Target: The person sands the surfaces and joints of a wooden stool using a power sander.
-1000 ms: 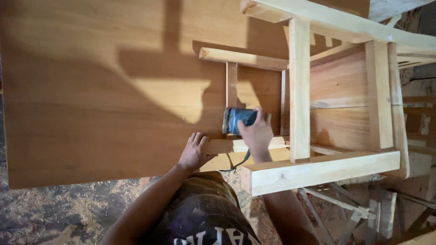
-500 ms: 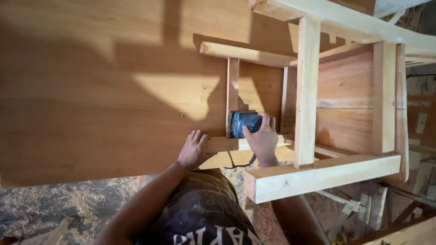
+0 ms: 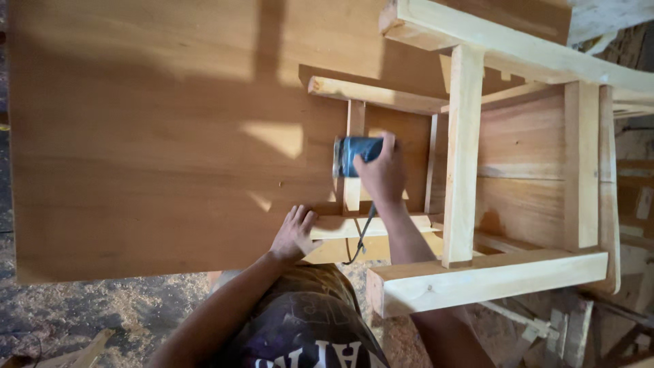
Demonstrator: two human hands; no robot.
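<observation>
My right hand point(image 3: 383, 174) grips a blue power sander point(image 3: 354, 157) and presses it against a thin upright slat point(image 3: 353, 157) of a pale wooden chair frame point(image 3: 463, 150). The sander's black cord point(image 3: 360, 238) hangs down below the hand. My left hand point(image 3: 294, 234) lies flat, fingers spread, on the near edge of a large wooden tabletop point(image 3: 150, 136), next to the frame's lower rail point(image 3: 371, 226). The chair frame rests on the tabletop's right part and juts out toward me.
A thick pale beam point(image 3: 487, 279) of the frame crosses in front of my right forearm. Sawdust and wood scraps point(image 3: 75, 317) cover the floor at the lower left. More timber pieces point(image 3: 545, 324) lie on the floor at the lower right.
My right hand has slid the sander up along the slat, away from the lower rail. My left hand has stayed pressed on the tabletop edge.
</observation>
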